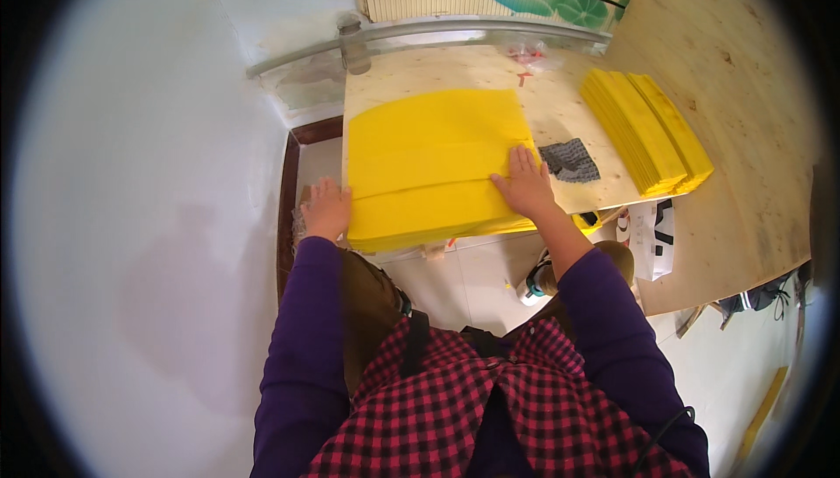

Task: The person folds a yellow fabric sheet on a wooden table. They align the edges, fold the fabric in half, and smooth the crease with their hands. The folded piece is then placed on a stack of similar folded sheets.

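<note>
A wide stack of yellow cloth-like sheets lies on a plywood tabletop in front of me, with a crease or fold line running across it. My left hand rests at the stack's left edge near the front corner, fingers stretched out. Over on the right edge, my right hand lies with spread fingers against the sheets. Neither hand grips anything. Just beyond the right hand is a dark grey patterned cloth piece, flat on the wood.
Folded yellow bundles sit farther right on the table, beside a large plywood board. A glass jar and a clear plastic bag are at the back. A white bag hangs below the right side. The white wall rises at left.
</note>
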The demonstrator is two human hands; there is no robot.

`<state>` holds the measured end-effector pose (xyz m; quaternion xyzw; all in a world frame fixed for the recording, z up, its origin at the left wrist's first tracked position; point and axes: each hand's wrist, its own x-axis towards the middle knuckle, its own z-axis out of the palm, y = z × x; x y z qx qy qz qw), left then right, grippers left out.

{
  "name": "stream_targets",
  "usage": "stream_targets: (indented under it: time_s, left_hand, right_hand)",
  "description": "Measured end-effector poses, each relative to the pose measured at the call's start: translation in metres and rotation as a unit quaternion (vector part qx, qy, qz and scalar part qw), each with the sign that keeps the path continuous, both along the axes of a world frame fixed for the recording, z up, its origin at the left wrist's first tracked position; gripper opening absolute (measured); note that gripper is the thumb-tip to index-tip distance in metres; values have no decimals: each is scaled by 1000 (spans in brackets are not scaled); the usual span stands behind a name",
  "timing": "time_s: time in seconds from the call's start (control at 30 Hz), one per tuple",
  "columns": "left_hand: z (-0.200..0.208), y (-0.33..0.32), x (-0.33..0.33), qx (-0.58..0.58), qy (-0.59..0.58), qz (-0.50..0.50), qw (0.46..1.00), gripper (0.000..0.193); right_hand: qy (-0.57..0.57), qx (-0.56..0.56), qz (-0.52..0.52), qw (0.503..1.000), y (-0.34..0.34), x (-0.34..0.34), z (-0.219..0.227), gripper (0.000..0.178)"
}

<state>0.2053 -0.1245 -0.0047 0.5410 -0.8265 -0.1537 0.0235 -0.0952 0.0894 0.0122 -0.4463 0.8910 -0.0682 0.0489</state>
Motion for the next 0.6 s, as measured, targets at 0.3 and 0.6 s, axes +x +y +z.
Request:
stream_targets:
  time_s: [0.3,0.6]
  left_hand:
    - [31,24,25,198,538,80,816,39]
    - [32,52,9,461,710,252,469,40]
  right_hand:
    - [-87,-333,22,939,28,0,6,44]
    - [-666,-420,-197,584,52,-16,12,36]
